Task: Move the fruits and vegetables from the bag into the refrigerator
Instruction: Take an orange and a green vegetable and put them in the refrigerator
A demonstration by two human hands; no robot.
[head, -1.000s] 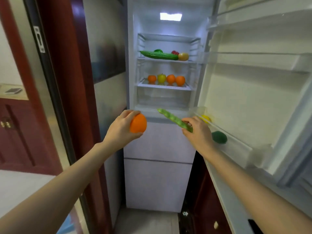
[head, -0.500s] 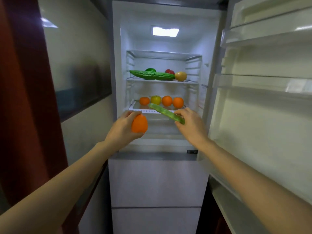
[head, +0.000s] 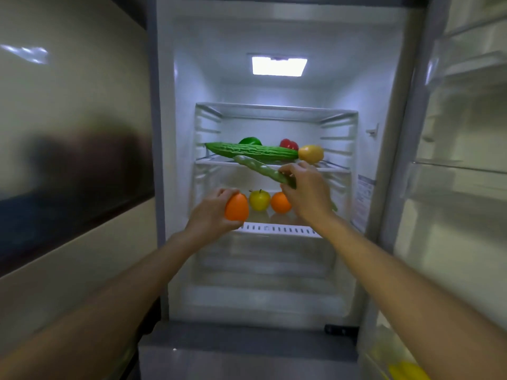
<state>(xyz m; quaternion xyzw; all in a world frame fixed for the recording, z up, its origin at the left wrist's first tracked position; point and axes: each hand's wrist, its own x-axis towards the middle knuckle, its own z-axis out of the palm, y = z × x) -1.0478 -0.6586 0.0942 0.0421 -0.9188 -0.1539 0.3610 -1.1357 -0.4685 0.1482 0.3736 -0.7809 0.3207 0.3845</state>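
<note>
My left hand (head: 211, 212) grips an orange fruit (head: 236, 207) just in front of the lower shelf (head: 277, 229) of the open refrigerator. My right hand (head: 307, 193) holds a long green bean pod (head: 260, 169) by one end, its tip pointing up-left at the upper shelf (head: 216, 162). On that upper shelf lie a bitter gourd (head: 251, 151), a green pepper (head: 250, 140), a red fruit (head: 288, 144) and a lemon (head: 310, 153). A yellow-green apple (head: 259, 200) and an orange (head: 279, 202) sit on the lower shelf. The bag is out of view.
The refrigerator door (head: 461, 165) stands open at the right, with a yellow item (head: 408, 371) in its bottom bin. A glossy wall panel (head: 74, 138) runs along the left. A clear drawer (head: 263, 270) lies under the lower shelf.
I have come closer to the refrigerator. Both hands have risen and reached inward, the orange fruit to the lower shelf's front and the bean pod up to the upper shelf.
</note>
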